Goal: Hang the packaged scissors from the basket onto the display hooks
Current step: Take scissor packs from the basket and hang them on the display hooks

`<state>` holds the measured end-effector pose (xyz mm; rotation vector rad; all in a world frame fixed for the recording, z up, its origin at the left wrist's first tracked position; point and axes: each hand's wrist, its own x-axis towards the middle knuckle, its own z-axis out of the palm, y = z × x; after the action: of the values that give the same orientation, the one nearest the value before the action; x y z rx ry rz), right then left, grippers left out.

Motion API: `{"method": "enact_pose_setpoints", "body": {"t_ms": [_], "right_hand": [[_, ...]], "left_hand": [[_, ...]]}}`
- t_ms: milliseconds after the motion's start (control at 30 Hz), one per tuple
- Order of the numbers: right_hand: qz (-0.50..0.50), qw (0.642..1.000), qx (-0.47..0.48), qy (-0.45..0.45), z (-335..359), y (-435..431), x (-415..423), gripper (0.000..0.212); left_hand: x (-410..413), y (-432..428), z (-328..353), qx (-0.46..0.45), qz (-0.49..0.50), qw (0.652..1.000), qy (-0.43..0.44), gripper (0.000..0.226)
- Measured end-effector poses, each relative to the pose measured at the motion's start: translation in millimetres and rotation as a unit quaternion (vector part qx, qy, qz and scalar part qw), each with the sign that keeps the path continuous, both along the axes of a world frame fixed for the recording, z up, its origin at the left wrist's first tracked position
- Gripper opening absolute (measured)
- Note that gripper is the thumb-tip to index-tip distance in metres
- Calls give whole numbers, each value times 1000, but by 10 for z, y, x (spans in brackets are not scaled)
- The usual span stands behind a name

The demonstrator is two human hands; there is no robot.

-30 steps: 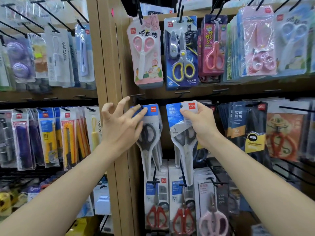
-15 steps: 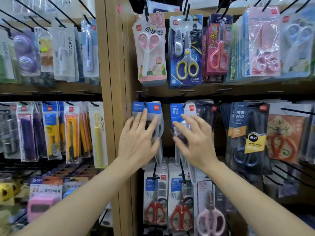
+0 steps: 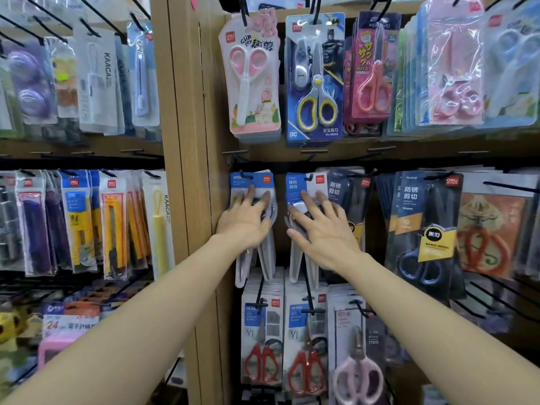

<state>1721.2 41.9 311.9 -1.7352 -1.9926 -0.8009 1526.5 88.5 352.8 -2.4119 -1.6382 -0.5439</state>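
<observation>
Two blue-and-white packs of grey scissors hang side by side on black display hooks in the middle row. My left hand (image 3: 247, 219) lies flat with straight fingers on the left pack (image 3: 252, 182). My right hand (image 3: 323, 229) presses flat, fingers spread, on the right pack (image 3: 304, 185). Neither hand grips anything. The scissor handles are hidden behind my hands; the blade ends show below them. No basket is in view.
A wooden upright post (image 3: 187, 171) stands left of the packs. Children's scissors (image 3: 251, 77) hang above, red-handled scissors (image 3: 260, 366) below, dark packs (image 3: 426, 229) to the right. Box cutters (image 3: 114, 226) fill the left bay. Bare hooks (image 3: 508, 187) stick out at right.
My right hand let go of the right pack's top and now lies flat on it. My left hand slid down onto the left pack. Both packs hang on their hooks.
</observation>
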Motion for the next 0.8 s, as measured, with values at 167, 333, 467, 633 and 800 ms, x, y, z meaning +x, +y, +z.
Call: {"method": "enact_pose_setpoints", "body": {"t_ms": [167, 333, 467, 633, 800], "right_hand": [[-21, 999, -36, -17, 113, 179, 30, 60], [-40, 996, -73, -43, 145, 302, 33, 65], [-4, 991, -135, -14, 165, 307, 63, 72], [-1, 984, -152, -91, 171, 127, 127, 64], [0, 975, -190, -113, 93, -94, 203, 54]], "left_hand": [[-111, -285, -26, 48, -42, 997, -40, 65], [-311, -530, -286, 141, -83, 986, 0, 71], [-291, -500, -479, 71, -60, 995, 41, 79], [-183, -357, -636, 14, -51, 997, 64, 77], [-189, -245, -607, -29, -54, 997, 53, 73]]}}
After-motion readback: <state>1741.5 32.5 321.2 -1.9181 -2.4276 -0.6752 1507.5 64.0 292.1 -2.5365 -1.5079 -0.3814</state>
